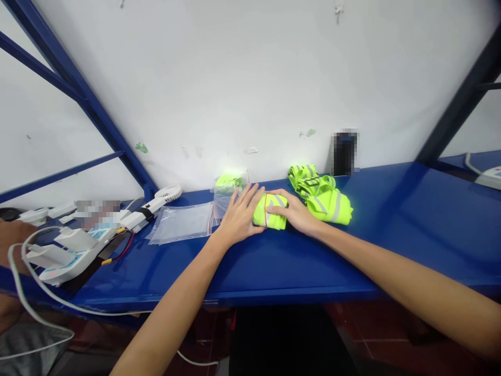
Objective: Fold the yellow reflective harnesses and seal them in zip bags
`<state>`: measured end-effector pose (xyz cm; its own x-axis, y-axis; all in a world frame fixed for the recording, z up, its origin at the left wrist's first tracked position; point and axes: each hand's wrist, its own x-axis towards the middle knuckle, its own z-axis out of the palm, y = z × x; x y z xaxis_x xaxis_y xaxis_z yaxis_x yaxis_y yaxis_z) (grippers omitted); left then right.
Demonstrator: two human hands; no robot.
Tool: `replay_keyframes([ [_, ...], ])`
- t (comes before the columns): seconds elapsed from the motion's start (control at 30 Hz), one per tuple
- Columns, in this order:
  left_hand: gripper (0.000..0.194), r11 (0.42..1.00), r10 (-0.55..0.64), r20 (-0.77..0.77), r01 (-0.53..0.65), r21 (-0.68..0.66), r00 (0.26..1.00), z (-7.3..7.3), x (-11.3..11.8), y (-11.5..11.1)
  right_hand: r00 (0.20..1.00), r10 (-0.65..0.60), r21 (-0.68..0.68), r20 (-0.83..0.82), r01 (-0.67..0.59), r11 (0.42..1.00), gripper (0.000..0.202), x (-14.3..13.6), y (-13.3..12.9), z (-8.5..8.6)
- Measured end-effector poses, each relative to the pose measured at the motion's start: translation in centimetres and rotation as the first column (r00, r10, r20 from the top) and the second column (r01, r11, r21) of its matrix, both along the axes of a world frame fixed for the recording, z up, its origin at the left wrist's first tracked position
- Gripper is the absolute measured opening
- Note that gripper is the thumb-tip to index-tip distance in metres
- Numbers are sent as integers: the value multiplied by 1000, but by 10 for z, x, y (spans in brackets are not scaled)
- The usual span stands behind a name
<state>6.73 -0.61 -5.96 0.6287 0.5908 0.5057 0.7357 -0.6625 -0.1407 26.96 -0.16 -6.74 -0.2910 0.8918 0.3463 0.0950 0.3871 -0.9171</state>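
A folded neon-yellow reflective vest (pixel 278 221) with grey stripes lies near the middle of the blue table. A thin red line, like a zip-bag seal, runs across it; clear plastic seems to cover its left part, though how far is hard to tell. My right hand (pixel 295 211) grips the vest from the right, thumb on top. Against its left side rests my left hand (pixel 241 214), fingers stretched out flat and thumb by the near edge. Several more vests (pixel 326 201) are bundled just right of my right hand. Empty clear zip bags (pixel 182 223) lie left of my left hand.
Behind my left hand a bagged yellow vest (pixel 230 181) leans near the wall. At left are a white handheld fan (pixel 168 194), a power strip (pixel 78 256) with plugs and cables, and another person's hand (pixel 15 243). A dark blurred object (pixel 344 152) stands against the wall.
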Motion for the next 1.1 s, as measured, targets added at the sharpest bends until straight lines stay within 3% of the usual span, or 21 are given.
replay_keyframes([
  [0.17,96,997,44,-33,-42,66,998,-1,-3,0,990,122,-54,-72,-126,991,38,1,4,-7],
  [0.33,94,998,13,-36,-10,65,999,-5,-3,1,999,40,-7,13,-40,999,45,-1,9,-10],
  [0.5,94,996,-39,-24,41,80,999,-10,1,3,989,97,-14,-108,-99,995,45,-4,3,-1],
  [0.83,80,973,-52,-2,51,223,999,-13,13,3,964,-186,-51,-192,179,983,39,-19,-2,-6],
  [1.0,65,965,-71,-36,77,249,997,-15,32,1,947,-238,-52,-215,233,971,34,-21,-4,-8],
  [1.1,63,966,-80,-12,81,245,997,-16,34,1,946,-195,-92,-260,177,980,39,-21,-5,-6],
])
